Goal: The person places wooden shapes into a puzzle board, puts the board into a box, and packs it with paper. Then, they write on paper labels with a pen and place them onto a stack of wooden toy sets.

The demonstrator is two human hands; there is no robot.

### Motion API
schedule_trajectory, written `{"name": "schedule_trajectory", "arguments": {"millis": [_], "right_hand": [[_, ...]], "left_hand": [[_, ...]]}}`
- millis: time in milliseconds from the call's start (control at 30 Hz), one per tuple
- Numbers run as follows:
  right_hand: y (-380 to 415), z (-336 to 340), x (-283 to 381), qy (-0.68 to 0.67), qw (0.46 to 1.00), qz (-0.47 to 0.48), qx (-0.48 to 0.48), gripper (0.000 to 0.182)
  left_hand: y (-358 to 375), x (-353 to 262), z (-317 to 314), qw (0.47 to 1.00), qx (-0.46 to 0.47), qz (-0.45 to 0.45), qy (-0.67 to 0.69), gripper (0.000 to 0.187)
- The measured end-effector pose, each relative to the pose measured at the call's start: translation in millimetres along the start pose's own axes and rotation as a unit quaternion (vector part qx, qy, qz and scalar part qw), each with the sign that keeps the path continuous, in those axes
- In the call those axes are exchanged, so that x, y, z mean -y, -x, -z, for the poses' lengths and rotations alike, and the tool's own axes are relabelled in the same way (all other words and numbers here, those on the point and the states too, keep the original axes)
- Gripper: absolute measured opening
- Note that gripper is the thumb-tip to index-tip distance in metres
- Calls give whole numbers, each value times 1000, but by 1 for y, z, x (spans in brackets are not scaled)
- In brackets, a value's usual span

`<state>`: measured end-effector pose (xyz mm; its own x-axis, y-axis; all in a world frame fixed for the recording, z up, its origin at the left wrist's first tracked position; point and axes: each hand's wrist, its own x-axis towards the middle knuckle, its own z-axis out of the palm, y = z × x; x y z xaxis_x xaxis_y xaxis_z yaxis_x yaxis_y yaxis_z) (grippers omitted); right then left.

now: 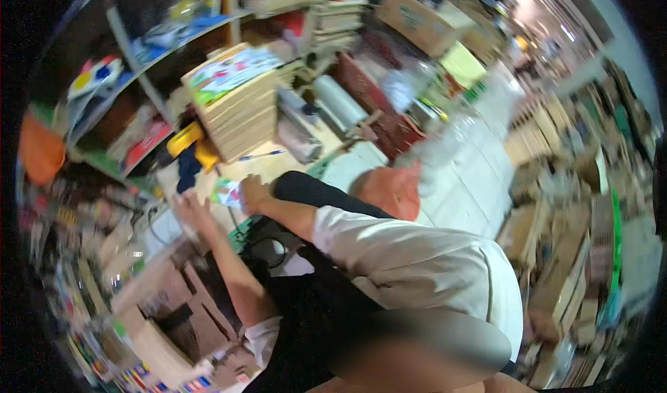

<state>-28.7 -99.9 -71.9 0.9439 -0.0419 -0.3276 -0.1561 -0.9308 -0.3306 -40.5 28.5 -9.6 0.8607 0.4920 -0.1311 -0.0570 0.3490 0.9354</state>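
On the work surface lies a small colourful printed piece [228, 193], green and white with pink. My right hand [256, 193] is at its right edge, fingers curled round that edge. My left hand [194, 211] is raised just left of it, fingers apart and a little blurred, holding nothing. Behind the hands stands a tall stack of pale wooden boards or boxes [240, 118] topped by a colourful printed sheet [236, 73]. A blue pen [262, 154] lies in front of the stack. Yellow and dark blue items [187, 150] lie to the stack's left.
Shelves [142, 73] with bagged items stand at the back left. Silvery rolls [337, 101] and a dark red crate [379, 104] are right of the stack. An orange-red bag [392, 190] lies beside my legs. Cardboard piles [556, 254] line the right; an open carton [174, 316] is lower left.
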Motion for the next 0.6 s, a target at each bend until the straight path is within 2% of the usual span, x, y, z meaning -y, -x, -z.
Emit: {"name": "schedule_trajectory", "arguments": {"millis": [133,167,267,300,333,367,400,433,467,500,533,567,600], "right_hand": [[8,17,-3,62,996,66,-11,59],[-11,-8,-4,54,995,73,-38,66],[-17,-14,5,46,996,67,-21,66],[-14,0,7,34,997,65,22,60],[-33,-22,1,19,997,79,21,51],[-29,-19,2,11,997,71,-4,44],[-50,-31,-3,27,993,106,48,38],[-67,-55,-13,-26,990,130,-44,39],[-83,-43,-13,94,967,189,144,46],[-99,-55,-20,63,972,208,86,57],[-60,-29,-7,75,970,205,-103,65],[-51,-21,-1,113,964,216,-102,65],[-52,-15,8,147,959,219,-106,65]], "left_hand": [[17,-14,-7,1000,16,0,-5,63],[18,-17,-8,1000,9,3,-9,62],[10,-5,6,999,13,3,30,62],[-4,18,20,998,25,-13,49,62],[-8,24,23,999,18,-19,46,60],[-26,46,32,999,-12,21,23,49],[-53,89,56,976,54,-114,-178,39],[-56,104,57,958,23,-120,-261,36],[-20,64,37,986,23,-64,-149,40],[-18,44,20,995,-7,-34,-91,44],[-6,22,7,998,-20,-45,-27,54],[10,-13,-1,997,3,41,65,65],[-11,26,3,997,-32,-64,37,71]]}}
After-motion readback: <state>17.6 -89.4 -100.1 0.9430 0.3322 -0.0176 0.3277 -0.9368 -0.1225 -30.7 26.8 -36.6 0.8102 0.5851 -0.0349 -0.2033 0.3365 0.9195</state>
